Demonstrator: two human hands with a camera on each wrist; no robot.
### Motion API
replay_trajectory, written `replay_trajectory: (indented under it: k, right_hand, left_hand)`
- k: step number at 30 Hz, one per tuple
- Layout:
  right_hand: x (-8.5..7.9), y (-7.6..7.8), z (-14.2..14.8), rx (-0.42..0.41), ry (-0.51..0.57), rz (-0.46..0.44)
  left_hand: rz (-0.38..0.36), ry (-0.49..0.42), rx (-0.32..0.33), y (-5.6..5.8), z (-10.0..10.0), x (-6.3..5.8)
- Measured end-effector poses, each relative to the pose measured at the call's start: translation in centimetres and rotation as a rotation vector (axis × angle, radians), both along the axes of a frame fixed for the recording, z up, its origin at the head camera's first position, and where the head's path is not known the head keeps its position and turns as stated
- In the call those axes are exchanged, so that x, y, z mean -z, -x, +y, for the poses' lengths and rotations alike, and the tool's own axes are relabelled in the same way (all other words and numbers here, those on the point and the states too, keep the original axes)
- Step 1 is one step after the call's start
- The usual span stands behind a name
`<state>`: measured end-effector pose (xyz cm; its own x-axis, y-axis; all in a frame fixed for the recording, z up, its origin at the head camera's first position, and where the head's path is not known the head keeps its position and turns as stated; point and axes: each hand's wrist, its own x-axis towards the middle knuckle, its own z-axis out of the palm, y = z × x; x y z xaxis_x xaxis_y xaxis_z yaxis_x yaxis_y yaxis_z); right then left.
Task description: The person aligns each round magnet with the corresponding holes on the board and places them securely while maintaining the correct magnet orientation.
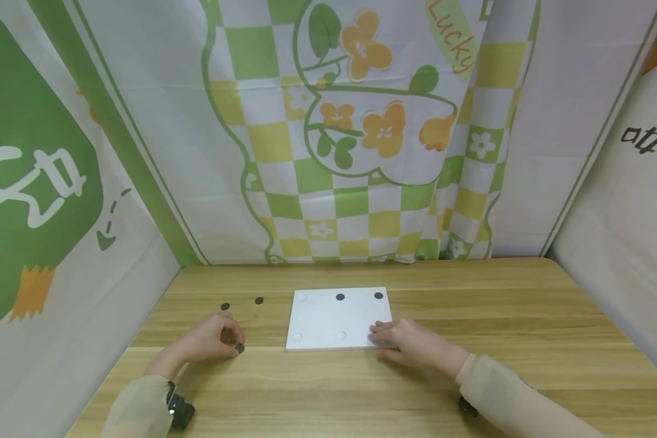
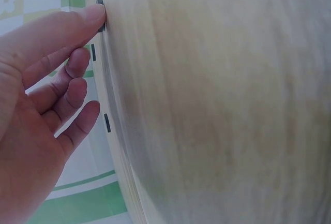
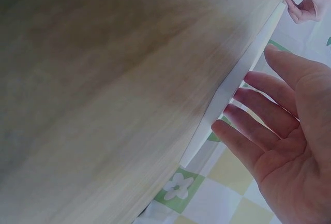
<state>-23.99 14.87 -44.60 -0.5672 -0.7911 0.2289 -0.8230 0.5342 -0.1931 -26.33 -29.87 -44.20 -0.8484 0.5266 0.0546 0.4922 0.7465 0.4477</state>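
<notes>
Left of the white board, my left hand (image 1: 210, 339) pinches a small black disc (image 1: 239, 348) between thumb and fingertip, at or just over the table. In the left wrist view this disc (image 2: 101, 23) is partly hidden by the thumb. Two more black discs, one just beyond the hand (image 1: 225, 306) and one farther right (image 1: 259, 300), lie on the wood. The flat white board (image 1: 320, 317) has shallow round recesses; black discs sit at its far middle (image 1: 340, 297) and far right corner (image 1: 378, 295). My right hand (image 1: 413, 344) rests its extended fingers on the board's near right corner, hiding that corner.
The wooden table (image 1: 498, 340) carries the board near its middle. Behind it hangs a patterned curtain (image 1: 356, 213), with printed cloth walls on the left and right. A black strapped device (image 1: 180, 410) is on the left wrist.
</notes>
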Motion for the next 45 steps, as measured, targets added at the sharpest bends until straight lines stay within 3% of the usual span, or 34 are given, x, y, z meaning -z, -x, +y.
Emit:
replay_trajectory:
  k: [23, 33, 45]
  right_hand:
    - [0.2, 0.1, 0.0, 0.018, -0.01, -0.006]
    - [0.2, 0.1, -0.1, 0.024, -0.016, -0.009]
    - [0.1, 0.0, 0.0, 0.022, -0.02, 0.003]
  left_hand:
    - [0.048, 0.012, -0.009, 0.2, 0.2, 0.5]
    - [0.11, 0.017, -0.006, 0.3, 0.9, -0.2]
    - [0.106, 0.003, -0.03, 0.6, 2.6, -1.4]
